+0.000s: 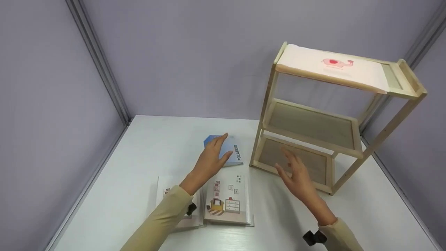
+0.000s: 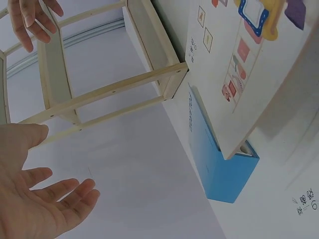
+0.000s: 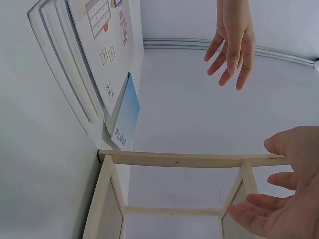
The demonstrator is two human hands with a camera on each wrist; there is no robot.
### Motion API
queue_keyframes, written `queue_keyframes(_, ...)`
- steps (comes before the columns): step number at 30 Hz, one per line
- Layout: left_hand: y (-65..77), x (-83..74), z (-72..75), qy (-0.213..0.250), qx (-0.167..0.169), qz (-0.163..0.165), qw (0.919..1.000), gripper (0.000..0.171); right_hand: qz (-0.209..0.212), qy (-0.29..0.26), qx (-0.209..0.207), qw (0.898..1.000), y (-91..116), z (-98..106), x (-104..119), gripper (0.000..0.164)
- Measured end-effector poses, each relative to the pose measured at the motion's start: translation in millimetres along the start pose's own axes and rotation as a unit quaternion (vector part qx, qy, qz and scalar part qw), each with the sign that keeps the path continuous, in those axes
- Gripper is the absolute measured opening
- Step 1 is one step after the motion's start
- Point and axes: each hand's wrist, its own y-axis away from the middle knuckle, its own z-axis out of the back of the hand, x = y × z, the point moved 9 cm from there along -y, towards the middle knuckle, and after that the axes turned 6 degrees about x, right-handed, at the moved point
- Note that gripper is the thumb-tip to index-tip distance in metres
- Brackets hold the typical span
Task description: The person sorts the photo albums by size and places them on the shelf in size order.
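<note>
My left hand (image 1: 209, 158) hovers with loosely extended fingers over a blue book-like item lettered POLAROID (image 1: 230, 143) and holds nothing. My right hand (image 1: 298, 179) is in the air just in front of the wooden shelf (image 1: 313, 146), its palm turned inward and nothing in its grasp. Below the left wrist lie two side-by-side stacks of white books: the right stack (image 1: 228, 200) has a cover drawing of a chair and drawers, while the sleeve partly covers the left stack (image 1: 197, 214). In the left wrist view, the POLAROID item (image 2: 224, 172) shows a blue end face.
The three-tier shelf stands at the right of the white table (image 1: 129, 167). A white sheet with a pink elephant (image 1: 306, 59) covers most of its top tier. Grey-lilac panels (image 1: 181, 62) with metal corner posts enclose the back and sides.
</note>
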Motion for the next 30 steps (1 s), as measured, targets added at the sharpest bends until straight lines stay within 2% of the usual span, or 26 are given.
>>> queue_keyframes(12, 12.0, 9.0, -6.5, 0.003, -0.005, 0.005, 1.0000, 0.060, -0.031, 0.017, 0.027, 0.999, 8, -15, -4, 0.053)
queue_keyframes(21, 18.7, 20.1, -15.1, 0.010, 0.009, 0.025, 0.9996, 0.062, -0.014, 0.009, 0.028, 0.999, 12, -23, -4, 0.052)
queue_keyframes(30, 25.5, 30.0, -20.0, 0.017, 0.017, 0.036, 0.9991, 0.063, -0.019, 0.002, 0.038, 0.999, 17, -33, -6, 0.051)
